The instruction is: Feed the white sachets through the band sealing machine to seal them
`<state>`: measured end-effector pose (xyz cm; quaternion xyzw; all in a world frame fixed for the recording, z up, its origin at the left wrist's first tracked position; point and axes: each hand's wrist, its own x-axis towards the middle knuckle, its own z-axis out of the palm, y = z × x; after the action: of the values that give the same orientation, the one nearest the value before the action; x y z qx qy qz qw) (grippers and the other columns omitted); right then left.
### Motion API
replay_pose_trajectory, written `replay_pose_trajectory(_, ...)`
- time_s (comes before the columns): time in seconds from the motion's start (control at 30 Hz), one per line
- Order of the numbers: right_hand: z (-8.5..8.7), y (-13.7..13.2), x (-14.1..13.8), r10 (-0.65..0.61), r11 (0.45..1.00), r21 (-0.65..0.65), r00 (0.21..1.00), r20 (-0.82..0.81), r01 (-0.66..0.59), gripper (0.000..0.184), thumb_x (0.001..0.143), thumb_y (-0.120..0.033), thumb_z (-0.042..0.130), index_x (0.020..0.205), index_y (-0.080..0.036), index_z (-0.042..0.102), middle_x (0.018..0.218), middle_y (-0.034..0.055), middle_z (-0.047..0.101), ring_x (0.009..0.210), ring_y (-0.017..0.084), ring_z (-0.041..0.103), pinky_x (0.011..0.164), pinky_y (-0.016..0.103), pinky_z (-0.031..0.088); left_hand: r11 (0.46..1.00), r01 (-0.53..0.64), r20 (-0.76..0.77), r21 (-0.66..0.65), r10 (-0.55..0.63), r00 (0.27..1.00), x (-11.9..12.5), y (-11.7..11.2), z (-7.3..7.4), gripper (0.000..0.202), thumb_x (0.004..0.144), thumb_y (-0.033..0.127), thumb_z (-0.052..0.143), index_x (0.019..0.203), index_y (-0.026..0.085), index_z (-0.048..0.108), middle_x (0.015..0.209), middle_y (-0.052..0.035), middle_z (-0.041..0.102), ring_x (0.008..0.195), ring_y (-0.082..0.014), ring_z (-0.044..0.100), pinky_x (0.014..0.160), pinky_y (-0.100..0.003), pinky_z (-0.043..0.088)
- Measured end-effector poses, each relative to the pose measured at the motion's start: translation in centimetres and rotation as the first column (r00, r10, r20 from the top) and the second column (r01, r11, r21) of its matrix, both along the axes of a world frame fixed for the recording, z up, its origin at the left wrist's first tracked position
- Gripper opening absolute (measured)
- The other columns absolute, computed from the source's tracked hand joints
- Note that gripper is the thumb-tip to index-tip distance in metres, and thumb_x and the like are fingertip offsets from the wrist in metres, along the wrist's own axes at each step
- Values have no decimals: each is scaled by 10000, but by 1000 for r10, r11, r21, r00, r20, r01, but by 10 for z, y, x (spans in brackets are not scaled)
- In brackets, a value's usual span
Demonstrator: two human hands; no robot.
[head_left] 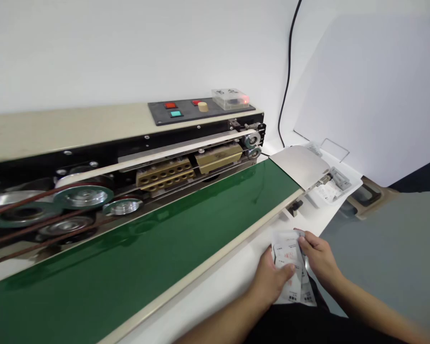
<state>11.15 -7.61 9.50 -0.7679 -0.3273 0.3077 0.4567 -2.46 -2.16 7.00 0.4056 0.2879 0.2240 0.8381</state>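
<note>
The left hand (272, 276) grips a few printed packets (286, 270), its thumb across their front and its fingers hidden behind; the right hand (318, 255) pinches their upper corner. Their small print is illegible. Left of the hands, a green belt (186, 234) runs out of view. Beyond them, a white tray (354, 184) sits partly hidden behind a metal plate (299, 165), its contents unclear.

Conveyor machine (57, 131): located left of and beyond the hands (274, 277); fitted with a green belt (165, 248), exposed pulleys (84, 196) and a dark control panel (189, 112). Clear box (230, 99): seated on the panel. Metal plate (297, 167): at the belt end, straight ahead of the hands. White tray (347, 192): beyond the hands, slightly right. Black cable (289, 57): hanging near the white wall (111, 48), beyond the hands.
</note>
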Motion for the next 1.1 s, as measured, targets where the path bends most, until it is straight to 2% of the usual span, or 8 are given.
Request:
replay_pose_trajectory(0.1, 1, 2, 5, -93, 995, 26, 996, 8, 93, 377, 756, -541, 546, 626, -188, 530, 627, 6, 547, 632, 165, 491, 601, 285, 418, 1000, -13, 6, -6, 13, 1000, 0, 0, 1, 471, 632, 227, 706, 1050, 137, 508, 956, -73, 672, 881, -225, 625, 778, -324, 496)
replay_pose_trajectory(0.3, 4, 9, 23, -168, 981, 77, 978, -125, 179, 382, 739, -559, 574, 651, -193, 513, 581, -11, 510, 563, 142, 467, 511, 261, 422, 999, -18, -42, -38, 16, 999, 0, 2, 6, 462, 590, 241, 731, 994, 149, 526, 854, -48, 676, 762, -203, 619, 643, -284, 495)
replay_pose_trajectory(0.57, 18, -5, 38, -185, 982, -18, 983, 16, 185, 375, 720, -586, 552, 729, -212, 522, 514, -35, 488, 415, 110, 389, 372, 234, 321, 999, -21, -92, -38, 17, 996, -1, 2, 3, 477, 598, 203, 723, 1025, 164, 514, 864, -46, 682, 779, -218, 626, 652, -301, 500)
replay_pose_trajectory(0.67, 38, -18, 54, -229, 973, 27, 965, 130, 228, 401, 702, -604, 549, 799, -215, 571, 484, -24, 518, 382, 130, 414, 351, 252, 329, 999, -6, -102, -52, 0, 995, -1, -1, -2, 459, 619, 184, 700, 1031, 159, 500, 874, -53, 683, 811, -228, 639, 693, -315, 508)
replay_pose_trajectory(0.83, 98, -12, 70, -363, 924, 271, 846, 390, 271, 350, 675, -537, 612, 844, -232, 594, 543, 27, 619, 495, 215, 577, 464, 329, 454, 996, 26, -135, -86, -38, 990, 2, -2, -22, 647, 606, 191, 711, 1166, 118, 395, 1014, -142, 652, 872, -275, 646, 682, -347, 520)
replay_pose_trajectory(0.93, 122, 21, 70, -423, 891, 401, 710, 564, 212, 257, 709, -478, 597, 788, -234, 577, 652, 76, 667, 625, 263, 642, 577, 384, 492, 995, 81, -140, -62, -89, 986, 2, 1, -36, 628, 607, 204, 715, 1168, 117, 444, 986, -141, 658, 886, -296, 641, 703, -373, 513)
replay_pose_trajectory(1.03, 123, 69, 75, -369, 912, 407, 343, 864, -42, 195, 778, -368, 486, 722, -224, 605, 655, 74, 674, 614, 231, 642, 556, 336, 465, 999, 29, -81, -16, -31, 996, -1, 4, -46, 542, 594, 187, 720, 1106, 156, 547, 1013, -108, 655, 996, -290, 605, 866, -373, 463)
replay_pose_trajectory(1.1, 120, 101, 81, -338, 903, 354, 104, 935, -243, 195, 789, -265, 446, 744, -212, 628, 716, 63, 706, 642, 195, 654, 554, 283, 458, 1000, 14, -51, -3, -15, 999, -2, 6, -50, 550, 569, 169, 726, 1097, 183, 575, 1033, -92, 653, 1050, -292, 579, 924, -371, 430)
